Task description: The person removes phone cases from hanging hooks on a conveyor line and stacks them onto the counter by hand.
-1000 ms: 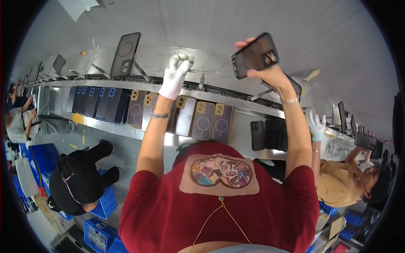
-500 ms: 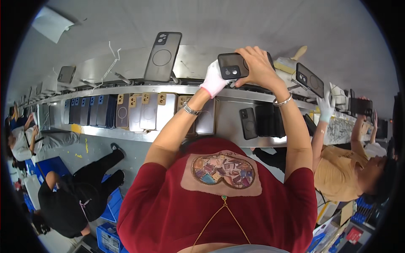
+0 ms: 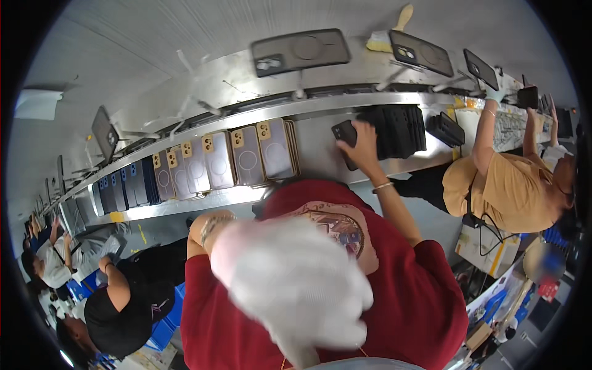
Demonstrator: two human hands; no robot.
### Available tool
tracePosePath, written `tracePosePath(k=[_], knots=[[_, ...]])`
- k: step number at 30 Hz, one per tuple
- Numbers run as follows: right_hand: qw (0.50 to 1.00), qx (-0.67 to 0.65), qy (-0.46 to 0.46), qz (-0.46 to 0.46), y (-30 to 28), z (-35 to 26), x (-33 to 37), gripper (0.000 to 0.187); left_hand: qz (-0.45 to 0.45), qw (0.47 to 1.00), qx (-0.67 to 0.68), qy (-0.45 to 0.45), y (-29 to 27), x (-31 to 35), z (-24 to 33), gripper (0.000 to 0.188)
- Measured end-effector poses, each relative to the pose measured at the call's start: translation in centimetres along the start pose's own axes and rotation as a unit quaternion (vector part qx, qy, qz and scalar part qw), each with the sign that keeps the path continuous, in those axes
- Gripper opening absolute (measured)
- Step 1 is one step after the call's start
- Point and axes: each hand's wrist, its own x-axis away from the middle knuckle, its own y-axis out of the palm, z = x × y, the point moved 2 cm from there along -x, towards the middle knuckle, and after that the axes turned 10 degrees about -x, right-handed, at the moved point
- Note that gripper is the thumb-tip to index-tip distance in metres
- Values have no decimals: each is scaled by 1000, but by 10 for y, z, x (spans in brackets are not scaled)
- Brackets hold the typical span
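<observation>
The right hand [image 3: 359,139] has come down from overhead and now lies on the steel counter [image 3: 320,154], fingers closed round a black rectangular phone case [image 3: 344,137] just beside the stack of black cases [image 3: 398,128]. Half a second ago both hands held that case up near the hanging rack; now it is down at the counter, so the check looks finished. The white-gloved left hand [image 3: 296,290] has swung close to the camera, blurred; whether it grips anything I cannot tell.

A long steel workbench [image 3: 320,154] runs beneath a pale ribbed wall [image 3: 185,37].
</observation>
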Motion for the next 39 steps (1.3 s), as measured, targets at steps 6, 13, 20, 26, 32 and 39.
tracePosePath(k=[6,13,20,26,32,39], knots=[[982,128,118,-67,64,37,20,99,453,854,-150,205,43,27,35,19],[975,32,187,-119,39,45,14,80,303,938,-170,20,30,108,14,17],[838,-465,40,-284,-34,-142,-10,95,738,487,-156,-442,36,397,-155,86],[802,-510,-218,-221,-45,-269,-96,69,836,492,-51,-239,-80,374,-178,72],[878,-372,-195,-231,-35,-282,-186,76,686,653,-39,-320,-94,311,-204,38],[888,-363,-150,-241,-71,-240,-174,81,610,765,15,-207,-61,240,-218,18]])
